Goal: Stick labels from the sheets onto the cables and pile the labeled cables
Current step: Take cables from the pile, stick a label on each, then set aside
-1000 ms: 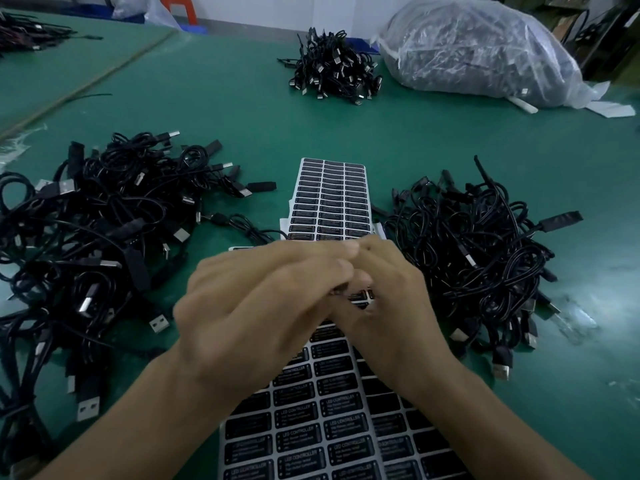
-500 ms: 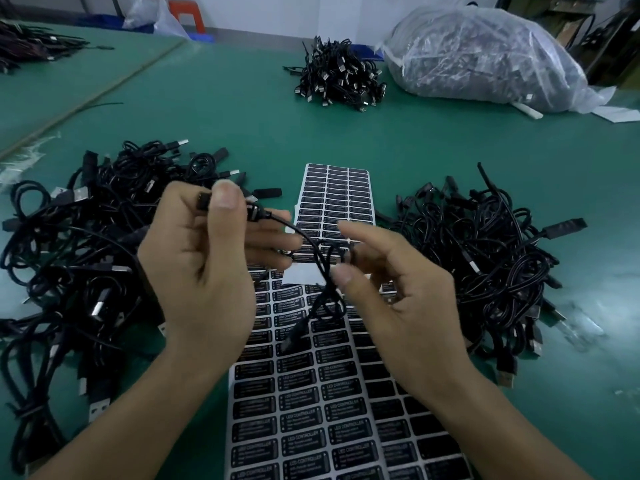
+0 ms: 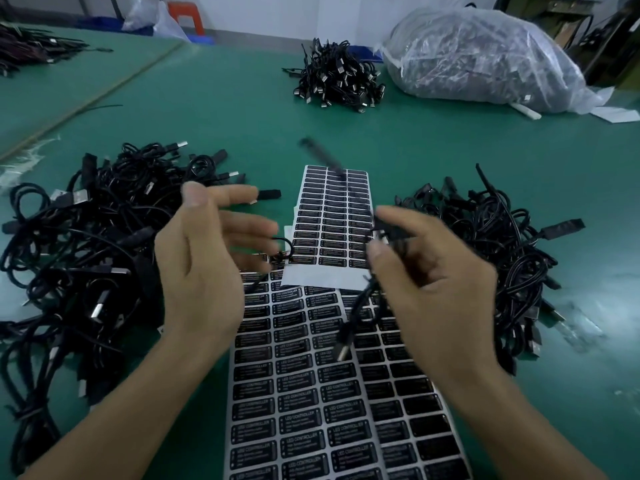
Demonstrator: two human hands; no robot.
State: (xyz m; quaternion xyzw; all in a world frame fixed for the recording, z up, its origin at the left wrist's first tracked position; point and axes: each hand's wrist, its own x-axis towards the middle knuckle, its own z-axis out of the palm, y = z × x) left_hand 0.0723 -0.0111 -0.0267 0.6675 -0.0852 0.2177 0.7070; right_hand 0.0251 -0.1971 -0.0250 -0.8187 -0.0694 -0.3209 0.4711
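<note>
Cable now in right hand alone

Far end of cable motion-blurred, perhaps a connector; label sheet cropped below.

Table: smooth matt green mat. Label sheets: glossy black labels on pale paper backing. Cables: black, matt plastic sheathing with bright metal USB plugs. Bag: clear, crinkled, shiny plastic film.
</note>
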